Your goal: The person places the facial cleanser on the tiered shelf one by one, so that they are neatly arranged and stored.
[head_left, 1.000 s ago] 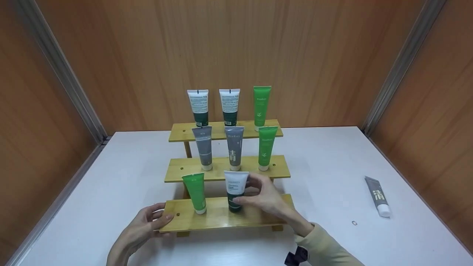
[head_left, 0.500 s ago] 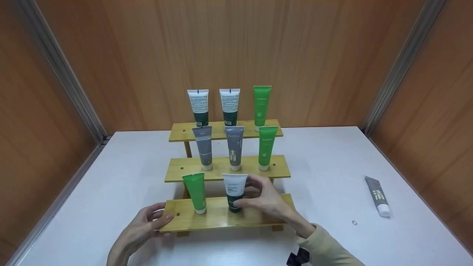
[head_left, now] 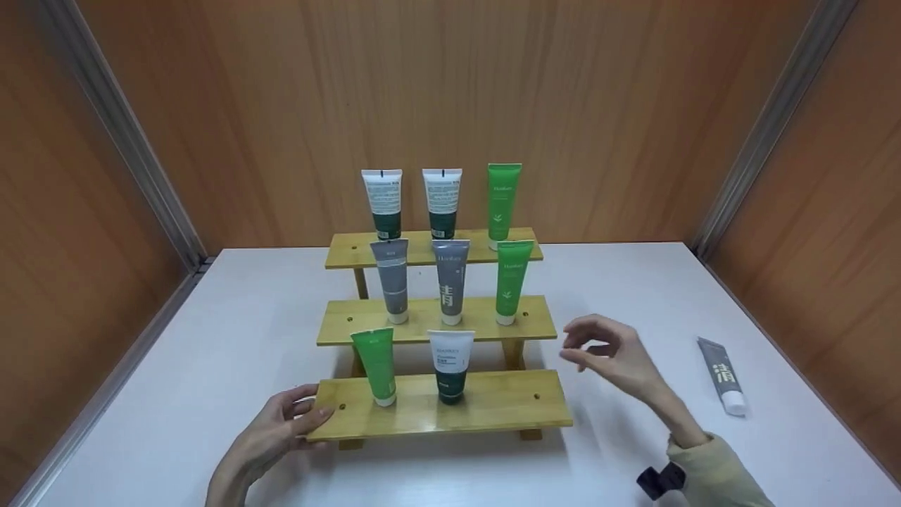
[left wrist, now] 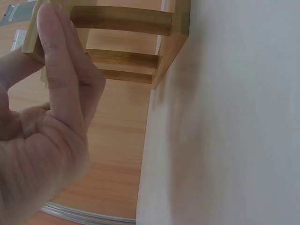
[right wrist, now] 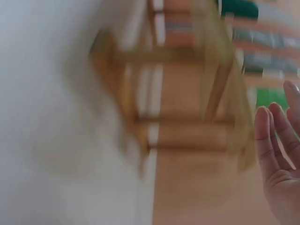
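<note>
A three-tier wooden display stand (head_left: 493, 415) holds squeeze tubes standing on their caps. My left hand (head_left: 278, 429) grips the left end of its bottom shelf, thumb on top and fingers beneath; the left wrist view shows the fingers (left wrist: 61, 70) against the board's edge. On that shelf stand a green tube (head_left: 376, 366) and a white-and-dark-green tube (head_left: 451, 366). My right hand (head_left: 612, 352) hovers in the air right of the stand with bent fingers and nothing in them. A grey tube (head_left: 721, 377) lies on the table farther right.
The middle shelf carries two grey tubes (head_left: 450, 282) and a green tube (head_left: 512, 282). Two white-and-dark-green tubes (head_left: 442, 204) and another green tube (head_left: 502, 201) stand on the top shelf. Wooden panels (head_left: 450, 105) enclose the white table (head_left: 619, 282) at the back and sides.
My right hand has let go of the white-and-dark-green tube and moved right, off the stand. The tube stays upright on the bottom shelf. My left hand keeps its hold.
</note>
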A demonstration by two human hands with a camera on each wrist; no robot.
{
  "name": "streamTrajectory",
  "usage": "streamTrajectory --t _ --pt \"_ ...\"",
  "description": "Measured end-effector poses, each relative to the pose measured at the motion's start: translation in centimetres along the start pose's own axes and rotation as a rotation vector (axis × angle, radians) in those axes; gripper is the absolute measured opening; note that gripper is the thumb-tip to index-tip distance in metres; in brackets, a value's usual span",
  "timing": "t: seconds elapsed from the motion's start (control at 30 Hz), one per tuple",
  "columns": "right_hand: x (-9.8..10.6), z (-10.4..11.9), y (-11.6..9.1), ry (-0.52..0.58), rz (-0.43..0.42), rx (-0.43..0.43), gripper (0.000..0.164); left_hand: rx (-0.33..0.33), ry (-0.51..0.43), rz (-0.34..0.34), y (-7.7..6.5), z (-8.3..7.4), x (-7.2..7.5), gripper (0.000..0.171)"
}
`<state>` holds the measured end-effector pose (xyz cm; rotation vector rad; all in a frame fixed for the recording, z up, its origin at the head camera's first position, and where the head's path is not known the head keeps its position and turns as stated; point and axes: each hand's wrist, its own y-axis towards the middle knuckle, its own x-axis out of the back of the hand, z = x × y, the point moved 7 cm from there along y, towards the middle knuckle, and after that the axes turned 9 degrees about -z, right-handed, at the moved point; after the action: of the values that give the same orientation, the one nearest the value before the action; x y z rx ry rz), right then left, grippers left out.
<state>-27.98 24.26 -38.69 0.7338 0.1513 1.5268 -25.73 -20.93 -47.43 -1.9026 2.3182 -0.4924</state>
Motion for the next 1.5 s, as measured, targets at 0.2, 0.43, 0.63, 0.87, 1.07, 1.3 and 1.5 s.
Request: streamTrajectory --t 0.2,0.43,0.63,0.87,1.07,1.3,1.5 --pt "8.4 -4.9 -1.6 -0.271 -0.197 -0.063 0.026 -0.003 0.003 0.011 0.1 0.0 0.0 0.081" --pt "14.9 -9.0 -4.4 -0.569 -0.289 -0.135 0.03 0.006 0.009 0.007 0.1 0.1 0.0 0.082" --pt "17.4 -11.2 -6.4 -0.669 -0.241 -0.291 0.042 0.017 0.027 -0.013 0.1 0.0 0.0 0.084" --pt "18.4 -13.1 -7.7 -0.679 -0.134 -0.443 0.057 0.015 0.011 -0.014 0.0 0.0 0.0 0.084" --pt "18.5 -13.5 -8.0 -0.679 -0.112 -0.466 0.055 0.015 0.01 -0.02 0.0 0.0 0.0 0.084" --pt "18.9 -13.6 -8.3 -0.698 -0.124 -0.468 0.056 0.008 0.004 -0.013 0.0 -0.1 -0.1 0.084" --pt "19.1 -14.0 -8.3 -0.683 -0.117 -0.516 0.059 0.0 -0.005 0.004 0.0 0.0 -0.1 0.083"
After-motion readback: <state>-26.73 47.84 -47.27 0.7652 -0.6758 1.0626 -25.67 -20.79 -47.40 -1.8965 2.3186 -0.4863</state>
